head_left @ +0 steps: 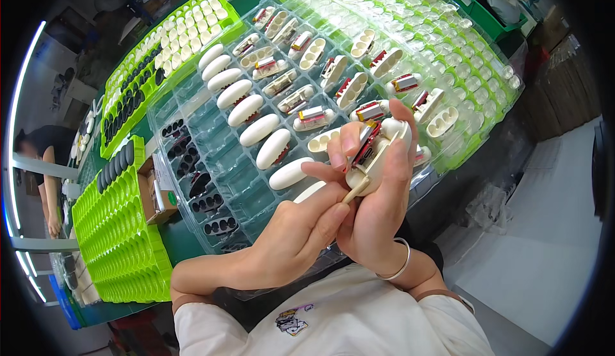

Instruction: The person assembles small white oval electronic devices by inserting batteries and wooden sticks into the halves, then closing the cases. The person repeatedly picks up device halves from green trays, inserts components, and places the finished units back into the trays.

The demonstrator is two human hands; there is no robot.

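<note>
My right hand (378, 218), with a bangle on its wrist, is closed around a white oval case half (380, 156). Inside that half sits a red-edged part with a dark slot (365, 151). From the left, my left hand (301, 234) pinches a thin beige stick (356, 190) whose far end touches the lower end of the case half. My fingers cover part of the case. Just beyond both hands, a clear compartmented tray (246, 186) carries closed white oval cases (273, 149) and open halves with red and silver parts (314, 118).
Bright green trays stand at the left, one (115, 253) holding dark oval pieces, another (224, 20) white and black ones. Clear trays over green (448, 55) fill the far right. A small cardboard box (150, 193) stands between trays. Another person's arm (48, 196) shows far left.
</note>
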